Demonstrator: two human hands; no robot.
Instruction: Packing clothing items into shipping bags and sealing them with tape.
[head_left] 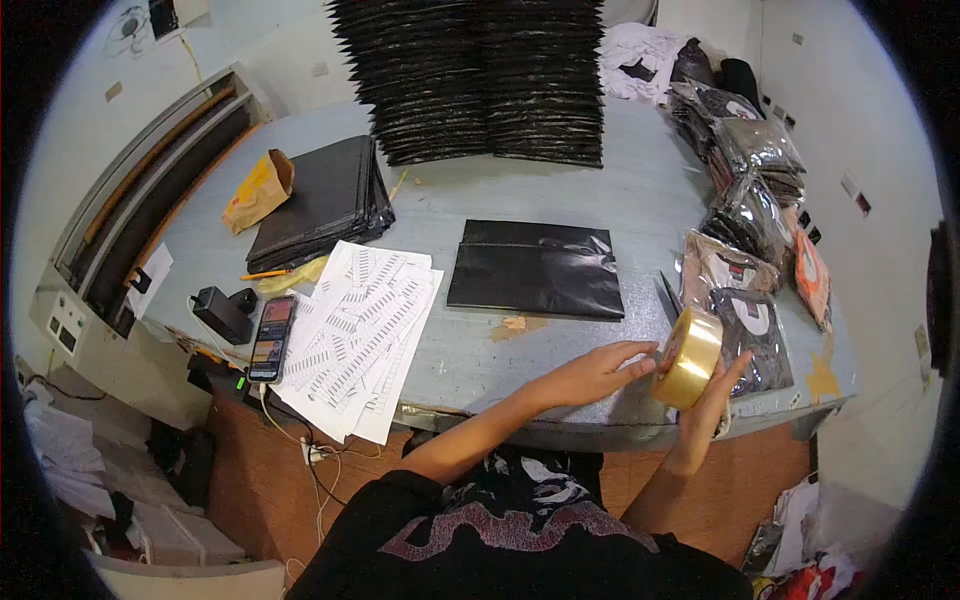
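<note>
R hand [705,402] has roll of tape [692,352], clear/yellowish, on edge: fingers & thumb wrapped partway round its near R side, closed only to roll's width. Prob. held upright so L face & rim are free to L hand [598,374]. L hand half open, thumb & fingers reaching to roll's L side; contact vs. small gap, can't tell.

Rel. to grip:
- Fwd-L: black plastic bag [535,272], flat, alone on table [650,195]; likely spaced so both hands reach it.
- Just beyond: dark pointed tool [670,296], poss. scissors, partly hidden by roll; handy for R hand.
- Just R & beyond: clear-bagged garments [752,345], pushed to table's R side, prob. to keep middle free.
- Well L: paper sheets [370,325], fanned/overlapping; phone [272,338] at their L edge, cable plugged in, which may fix its spot.
- Far L: flat black stack [318,200]. Far fwd: tall black stack [480,95], layers squared up, prob. saves room.

Writing: sheets carry rows of dark print, too small to read. Phone lit, text illegible. Garments show small neck labels, unreadable. No marking seen on bag.
</note>
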